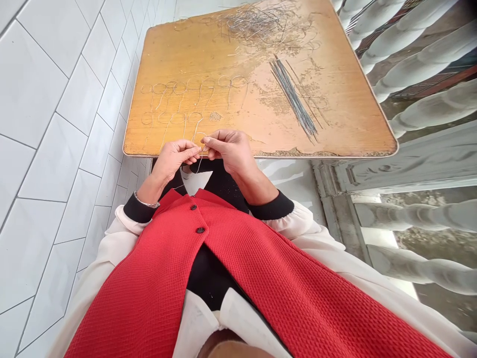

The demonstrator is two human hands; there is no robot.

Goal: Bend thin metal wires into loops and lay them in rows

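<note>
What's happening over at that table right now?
A person is working a thin wire between the fingertips of the left hand and right hand, just at the near edge of the wooden table. Beyond the hands, looped wires lie in two rows. To their right is a bundle of straight wires, and a tangled wire pile sits toward the far side.

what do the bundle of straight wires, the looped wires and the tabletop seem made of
Bundle of straight wires: probably bare metal, dull grey sheen.
Looped wires: likely thin metal, holding their curves.
Tabletop: wood or laminate, glossy, grain showing, worn in patches.
</note>
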